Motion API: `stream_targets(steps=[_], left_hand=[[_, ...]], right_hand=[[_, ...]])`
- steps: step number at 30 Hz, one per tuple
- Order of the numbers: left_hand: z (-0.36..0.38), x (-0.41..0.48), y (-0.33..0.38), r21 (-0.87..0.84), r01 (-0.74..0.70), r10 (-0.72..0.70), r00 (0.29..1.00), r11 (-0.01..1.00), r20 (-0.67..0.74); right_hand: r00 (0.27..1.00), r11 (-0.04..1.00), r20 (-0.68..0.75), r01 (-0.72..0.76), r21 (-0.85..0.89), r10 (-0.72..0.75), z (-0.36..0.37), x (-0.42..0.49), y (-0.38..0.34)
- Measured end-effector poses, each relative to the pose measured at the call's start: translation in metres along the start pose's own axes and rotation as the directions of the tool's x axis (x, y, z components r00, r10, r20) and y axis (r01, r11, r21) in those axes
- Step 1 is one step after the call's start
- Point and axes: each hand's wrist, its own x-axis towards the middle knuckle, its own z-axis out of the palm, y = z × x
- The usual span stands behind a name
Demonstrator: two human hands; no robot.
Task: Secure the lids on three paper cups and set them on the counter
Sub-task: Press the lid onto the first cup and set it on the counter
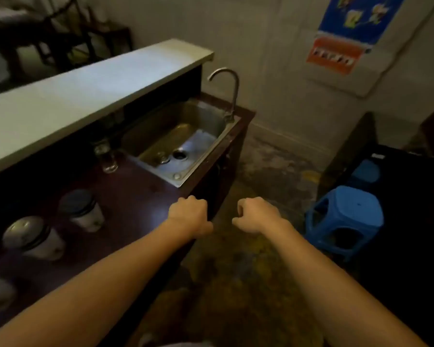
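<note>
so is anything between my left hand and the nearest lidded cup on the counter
Nothing visible. The left hand is a loose fist at the counter edge, and only bare dark countertop lies between it and the dark-lidded cup. The glass stands farther back, near the sink.

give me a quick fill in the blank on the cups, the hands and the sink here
1. Both lidded cups, the near cup and the far cup, stand on the dark ____.
2. The left hand and right hand are closed into fists and hold ____.
3. The faucet curves over the metal ____.
4. The stool on the floor is coloured ____.

Missing words: counter; nothing; sink; blue
</note>
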Motion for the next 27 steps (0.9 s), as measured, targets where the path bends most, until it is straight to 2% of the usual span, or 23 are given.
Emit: stream_targets(steps=[3,8,16,21,27], left_hand=[[0.032,-0.022,-0.017,0.018,0.138,-0.139,0.989,0.990,0.053],[0.072,-0.067,-0.051,-0.093,0.351,-0.348,0.936,0.932,0.047],[0.093,-0.126,-0.111,-0.219,0.620,-0.629,0.776,0.754,0.031],[0.093,-0.138,-0.157,-0.320,0.670,-0.705,0.709,0.670,0.008],[0.088,-0.105,-0.209,-0.450,0.638,-0.730,0.682,0.625,-0.045]], right_hand=[[0.996,0.990,0.012,0.088,-0.114,-0.087,0.030,0.013,-0.020],[0.951,0.943,0.083,0.306,-0.130,-0.298,0.075,0.018,-0.058],[0.807,0.792,0.167,0.589,-0.162,-0.566,0.116,0.025,-0.143],[0.739,0.709,0.165,0.673,-0.208,-0.653,0.123,0.035,-0.194],[0.751,0.706,0.182,0.660,-0.256,-0.635,0.111,0.067,-0.237]])
